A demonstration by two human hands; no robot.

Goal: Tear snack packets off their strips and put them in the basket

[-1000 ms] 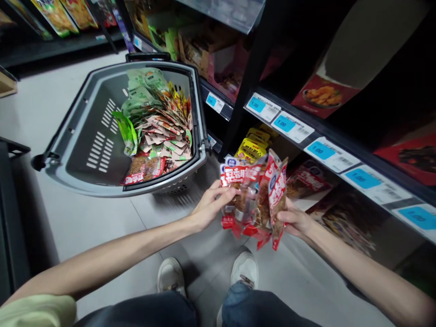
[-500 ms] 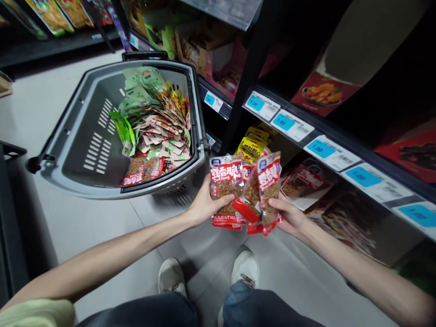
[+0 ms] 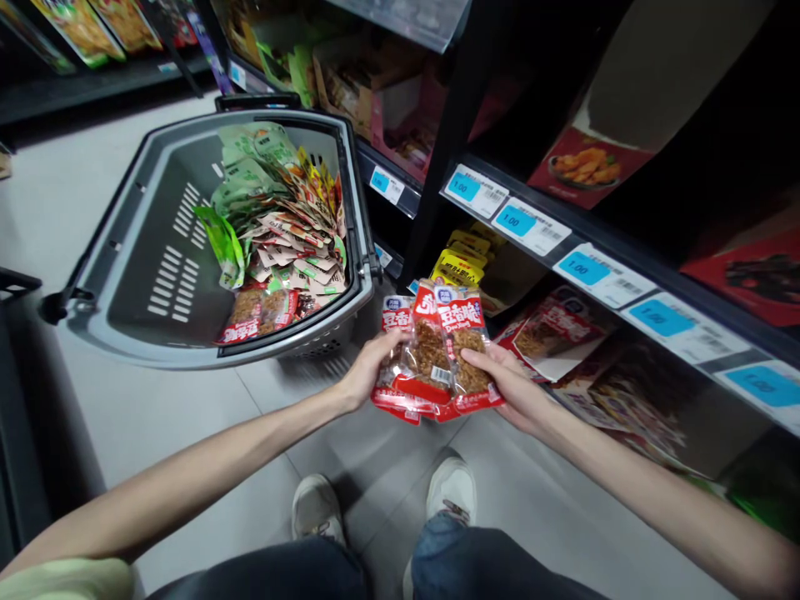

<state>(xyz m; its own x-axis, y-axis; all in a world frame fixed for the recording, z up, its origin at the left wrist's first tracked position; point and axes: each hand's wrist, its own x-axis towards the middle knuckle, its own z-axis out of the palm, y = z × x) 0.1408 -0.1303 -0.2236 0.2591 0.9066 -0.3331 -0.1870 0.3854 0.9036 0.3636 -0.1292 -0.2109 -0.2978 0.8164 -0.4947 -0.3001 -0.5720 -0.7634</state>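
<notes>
Between my hands is a fanned bunch of red-and-clear snack packets (image 3: 428, 358) with brown contents showing. My left hand (image 3: 368, 367) is closed on the left side of the bunch, thumb on top. Its right side is gripped by my right hand (image 3: 509, 383), thumb pressed on the front packet. Left of them stands a grey shopping basket (image 3: 93, 325) on the floor. Inside it lie pale green packets (image 3: 250, 167), a heap of pinkish packets (image 3: 300, 246), a bright green packet (image 3: 222, 246), and red-and-clear packets (image 3: 256, 312) like those I hold.
On the right, a dark shelf edge carries blue-and-white price tags (image 3: 531, 225). Below it are yellow packets (image 3: 462, 262) and an open box of red snack packets (image 3: 550, 329). My shoes (image 3: 451, 492) are on the tiled floor (image 3: 262, 433). Another shelf (image 3: 112, 83) stands at the far left.
The packets in my hands have shifted slightly left and fanned out, with the right-hand packets now laid flatter and overlapping the others. The basket stays in place.
</notes>
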